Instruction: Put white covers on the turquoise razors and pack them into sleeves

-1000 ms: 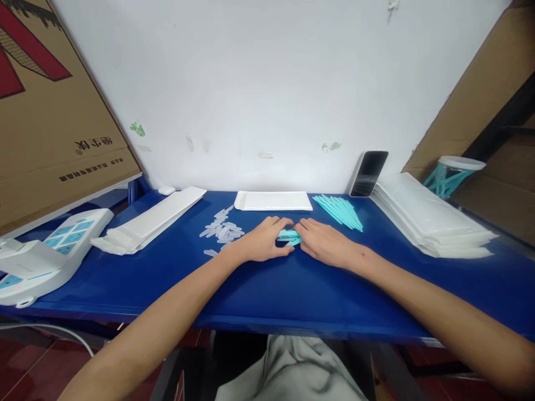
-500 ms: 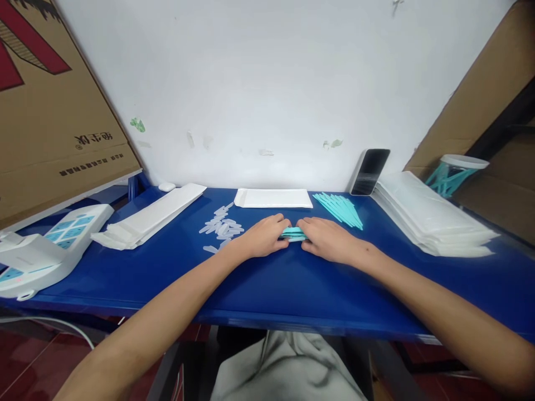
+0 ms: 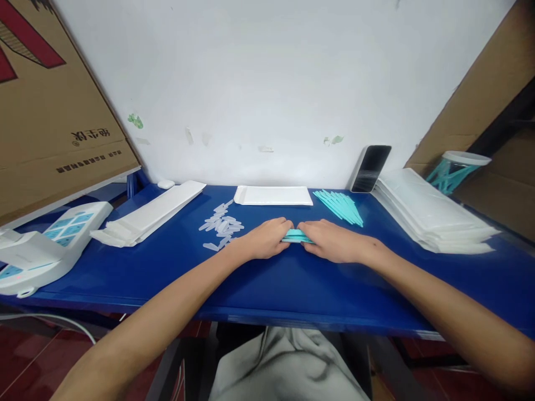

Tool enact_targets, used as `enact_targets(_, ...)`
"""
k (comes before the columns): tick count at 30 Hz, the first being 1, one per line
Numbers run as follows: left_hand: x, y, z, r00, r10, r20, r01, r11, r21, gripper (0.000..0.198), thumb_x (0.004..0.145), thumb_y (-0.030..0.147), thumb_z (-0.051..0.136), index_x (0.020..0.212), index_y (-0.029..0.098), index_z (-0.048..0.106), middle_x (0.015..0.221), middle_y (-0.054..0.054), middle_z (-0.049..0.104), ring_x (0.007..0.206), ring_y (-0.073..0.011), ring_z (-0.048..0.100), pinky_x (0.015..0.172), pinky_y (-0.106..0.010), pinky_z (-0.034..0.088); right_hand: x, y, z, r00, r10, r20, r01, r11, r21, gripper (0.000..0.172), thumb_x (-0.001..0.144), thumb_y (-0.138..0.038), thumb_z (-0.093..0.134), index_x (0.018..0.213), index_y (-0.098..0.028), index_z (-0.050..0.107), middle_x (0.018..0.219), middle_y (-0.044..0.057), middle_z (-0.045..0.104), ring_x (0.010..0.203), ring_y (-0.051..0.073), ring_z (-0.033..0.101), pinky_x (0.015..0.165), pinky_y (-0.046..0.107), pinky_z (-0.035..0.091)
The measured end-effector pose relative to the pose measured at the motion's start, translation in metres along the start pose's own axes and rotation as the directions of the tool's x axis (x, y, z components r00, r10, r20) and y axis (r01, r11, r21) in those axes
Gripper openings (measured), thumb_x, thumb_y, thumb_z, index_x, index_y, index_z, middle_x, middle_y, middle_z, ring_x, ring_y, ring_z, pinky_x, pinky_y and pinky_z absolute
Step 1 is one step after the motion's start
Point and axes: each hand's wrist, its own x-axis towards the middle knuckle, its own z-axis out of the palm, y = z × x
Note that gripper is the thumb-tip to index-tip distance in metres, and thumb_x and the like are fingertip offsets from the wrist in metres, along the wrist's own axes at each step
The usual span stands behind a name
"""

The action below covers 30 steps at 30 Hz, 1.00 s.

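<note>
Head view: a loose heap of frosted pieces (image 3: 223,224) lies on the blue bench (image 3: 267,289), just beyond the left wrist, with slanting white packets (image 3: 152,214) farther left and a white power strip (image 3: 73,239) near the bench's left end. A single white packet (image 3: 273,195) lies crosswise by the wall (image 3: 267,83), beyond the hands. To its right, a fan of teal strips (image 3: 339,208) spreads beyond the right hand (image 3: 332,239), near a dark-faced device (image 3: 370,169) that leans against the wall. Farther right lie a stack of white bags (image 3: 432,209) and, behind it, a white-rimmed container (image 3: 466,159) with more teal strips showing inside. Closest to the work are the frosted heap on the left and the teal fan on the right.

A bundle of teal strips (image 3: 297,236) is between the left hand (image 3: 270,238) and the right hand, over the middle of the bench. Its long axis runs left to right, roughly parallel to the bench's front edge. The fingers of both hands are closed around it, one hand at each end, hiding its tips
</note>
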Motion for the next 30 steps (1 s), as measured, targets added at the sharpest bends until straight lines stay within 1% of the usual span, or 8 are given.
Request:
enact_targets(3, -0.001, 0.004, 0.001, 1.000, 0.016, -0.019, -0.015, 0.999, 0.042, 0.005, 0.094, 0.018, 0.056, 0.096, 0.018, 0.052, 0.099, -0.009, 0.061, 0.087, -0.0234, 0.059, 0.075, -0.034, 0.046, 0.000, -0.005, -0.002, 0.999, 0.046, 0.020, -0.045, 0.997, -0.055, 0.003, 0.097, -0.021, 0.054, 0.095, -0.019, 0.051, 0.099, 0.008, 0.067, 0.084, 0.023, 0.064, 0.071, 0.032, 0.040)
enact_targets(11, -0.002, -0.004, -0.001, 0.974, 0.100, -0.206, -0.076, 0.990, 0.120, 0.021, 0.094, 0.023, 0.058, 0.113, 0.016, 0.056, 0.105, -0.011, 0.063, 0.097, -0.0256, 0.061, 0.083, -0.036, 0.050, 0.007, -0.007, 0.004, 0.988, 0.099, -0.122, -0.119, 0.978, -0.173, 0.025, 0.095, -0.023, 0.060, 0.116, -0.015, 0.049, 0.097, 0.010, 0.072, 0.080, 0.027, 0.069, 0.060, 0.033, 0.032)
enact_targets(17, -0.010, -0.002, -0.014, 0.914, 0.191, -0.357, -0.179, 0.982, 0.067, 0.048, 0.094, 0.045, 0.062, 0.132, 0.018, 0.052, 0.120, -0.013, 0.058, 0.105, -0.0253, 0.061, 0.091, -0.038, 0.052, 0.008, -0.002, 0.006, 0.973, 0.112, -0.203, -0.143, 0.979, -0.145, 0.034, 0.097, -0.024, 0.056, 0.128, -0.013, 0.048, 0.091, 0.011, 0.073, 0.075, 0.027, 0.068, 0.058, 0.030, 0.031)
enact_targets(20, -0.012, 0.001, -0.019, 0.825, 0.232, -0.515, -0.217, 0.972, 0.092, 0.067, 0.090, 0.053, 0.066, 0.144, 0.020, 0.043, 0.133, -0.017, 0.051, 0.121, -0.0295, 0.055, 0.103, -0.044, 0.049, 0.010, 0.005, 0.010, 0.957, 0.088, -0.276, -0.086, 0.996, 0.020, 0.039, 0.094, -0.021, 0.057, 0.131, -0.015, 0.052, 0.094, 0.011, 0.074, 0.079, 0.027, 0.069, 0.063, 0.030, 0.037)
enact_targets(22, -0.013, 0.000, -0.020, 0.710, 0.225, -0.667, -0.208, 0.972, 0.106, 0.067, 0.093, 0.049, 0.061, 0.148, 0.020, 0.037, 0.139, -0.018, 0.046, 0.129, -0.0305, 0.049, 0.109, -0.047, 0.044, 0.013, 0.011, 0.013, 0.905, 0.096, -0.414, 0.001, 0.974, 0.229, 0.027, 0.094, -0.024, 0.057, 0.120, -0.017, 0.059, 0.097, 0.009, 0.075, 0.083, 0.026, 0.070, 0.068, 0.031, 0.043)
enact_targets(25, -0.014, -0.003, -0.017, 0.564, 0.139, -0.814, -0.131, 0.988, 0.078, 0.049, 0.099, 0.038, 0.049, 0.145, 0.021, 0.042, 0.132, -0.015, 0.048, 0.125, -0.0278, 0.050, 0.107, -0.047, 0.044, 0.021, 0.016, 0.018, 0.714, 0.317, -0.624, 0.124, 0.820, 0.559, 0.020, 0.095, -0.040, 0.059, 0.092, -0.020, 0.062, 0.076, 0.002, 0.069, 0.067, 0.020, 0.064, 0.063, 0.030, 0.045)
enact_targets(27, -0.014, -0.007, -0.012, 0.548, 0.088, -0.832, -0.078, 0.996, 0.053, 0.036, 0.101, 0.036, 0.044, 0.132, 0.021, 0.053, 0.123, -0.013, 0.052, 0.117, -0.0261, 0.053, 0.102, -0.045, 0.047, 0.025, 0.017, 0.021, 0.599, 0.502, -0.624, 0.232, 0.637, 0.735, 0.030, 0.092, -0.050, 0.062, 0.085, -0.022, 0.057, 0.057, -0.004, 0.055, 0.050, 0.015, 0.053, 0.050, 0.028, 0.042)
enact_targets(30, -0.012, -0.009, -0.007, 0.567, 0.046, -0.822, -0.044, 0.999, 0.026, 0.029, 0.102, 0.034, 0.040, 0.109, 0.020, 0.065, 0.113, -0.012, 0.054, 0.108, -0.0242, 0.055, 0.097, -0.043, 0.049, 0.031, 0.016, 0.026, 0.523, 0.619, -0.586, 0.395, 0.433, 0.810, 0.032, 0.090, -0.054, 0.066, 0.088, -0.024, 0.054, 0.050, -0.009, 0.047, 0.042, 0.013, 0.048, 0.045, 0.026, 0.041)
